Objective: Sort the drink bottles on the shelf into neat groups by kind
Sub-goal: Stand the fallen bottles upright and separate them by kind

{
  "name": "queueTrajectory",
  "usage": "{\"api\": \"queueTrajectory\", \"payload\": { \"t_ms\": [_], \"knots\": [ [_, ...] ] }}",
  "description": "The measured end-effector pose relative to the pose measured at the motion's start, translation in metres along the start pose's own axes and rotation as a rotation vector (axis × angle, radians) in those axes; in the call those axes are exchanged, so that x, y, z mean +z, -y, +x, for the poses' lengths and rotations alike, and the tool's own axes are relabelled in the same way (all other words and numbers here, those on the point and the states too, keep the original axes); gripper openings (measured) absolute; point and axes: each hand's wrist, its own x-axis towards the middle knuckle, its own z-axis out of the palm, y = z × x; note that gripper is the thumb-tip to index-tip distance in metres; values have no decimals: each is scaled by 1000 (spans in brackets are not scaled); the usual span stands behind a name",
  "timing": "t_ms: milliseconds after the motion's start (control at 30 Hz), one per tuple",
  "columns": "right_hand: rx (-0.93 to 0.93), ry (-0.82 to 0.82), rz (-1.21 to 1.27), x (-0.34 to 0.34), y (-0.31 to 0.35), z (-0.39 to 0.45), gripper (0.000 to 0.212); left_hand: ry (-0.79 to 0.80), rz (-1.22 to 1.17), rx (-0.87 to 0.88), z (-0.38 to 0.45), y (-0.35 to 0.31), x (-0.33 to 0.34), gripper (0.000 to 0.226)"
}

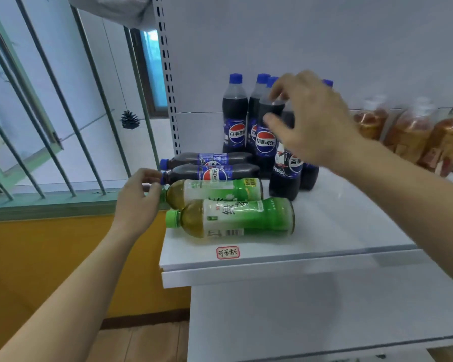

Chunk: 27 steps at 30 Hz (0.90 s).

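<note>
Several dark cola bottles (235,114) with blue caps stand upright at the back of the white shelf (338,231). Two more cola bottles (215,172) lie on their sides at the shelf's left end, caps pointing left. In front of them lie two green tea bottles (236,218), also on their sides. My left hand (137,202) is at the left shelf edge, its fingers curled around the cap of the rear tea bottle (215,190). My right hand (311,121) hovers spread in front of the standing cola bottles, holding nothing.
Amber tea bottles (413,131) stand blurred at the right of the shelf. A red-framed label (228,252) is stuck near the shelf's front edge. A barred window (63,113) and a yellow wall (50,257) lie to the left. A lower shelf (324,309) juts out below.
</note>
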Motion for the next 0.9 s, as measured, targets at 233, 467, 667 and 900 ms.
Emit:
{"api": "queueTrajectory", "payload": {
  "t_ms": [233, 467, 667, 900],
  "knots": [
    [-119, 517, 257, 71, 87, -54, 62, 95, -391, -319, -30, 10, 9, 43],
    [-228, 469, -19, 94, 104, -68, 68, 331, -749, -829, -30, 3, 25, 23],
    [-81, 269, 185, 78, 94, -62, 64, 289, -836, -913, -22, -9, 36, 17],
    [326, -241, 569, 66, 79, -48, 40, 248, -752, -924, -22, -9, 35, 14]
  ]
}}
